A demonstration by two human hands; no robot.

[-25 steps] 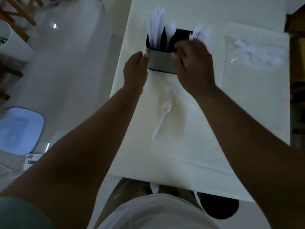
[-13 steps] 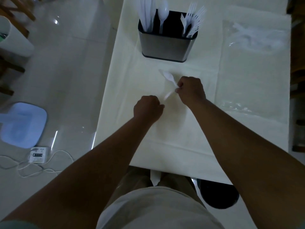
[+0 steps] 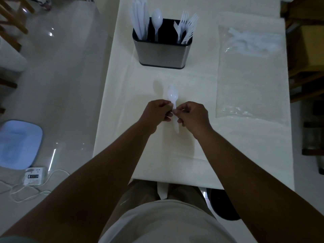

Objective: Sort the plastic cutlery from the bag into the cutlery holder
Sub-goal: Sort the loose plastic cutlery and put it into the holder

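A white plastic spoon (image 3: 172, 96) is held just above the white table (image 3: 245, 146), bowl pointing away from me. My left hand (image 3: 157, 114) and my right hand (image 3: 193, 115) pinch its handle from either side, fingers curled. Beyond them stands the steel cutlery holder (image 3: 162, 52), with knives (image 3: 139, 18) in its left part, one spoon (image 3: 157, 19) in the middle and forks (image 3: 185, 26) on the right. The clear plastic bag (image 3: 250, 81) lies flat to the right, with several white pieces (image 3: 252, 42) inside at its far end.
The table's left edge drops to a glossy tiled floor holding a blue tray (image 3: 17, 146) and a small white device with cables (image 3: 34, 176). Wooden furniture (image 3: 305, 50) stands beyond the right edge. A dark round stool (image 3: 224, 204) sits below the near edge.
My hands left the holder and came back to mid-table. The right hand picked up a spoon, and now both hands hold it between them, bowl turned away from me.
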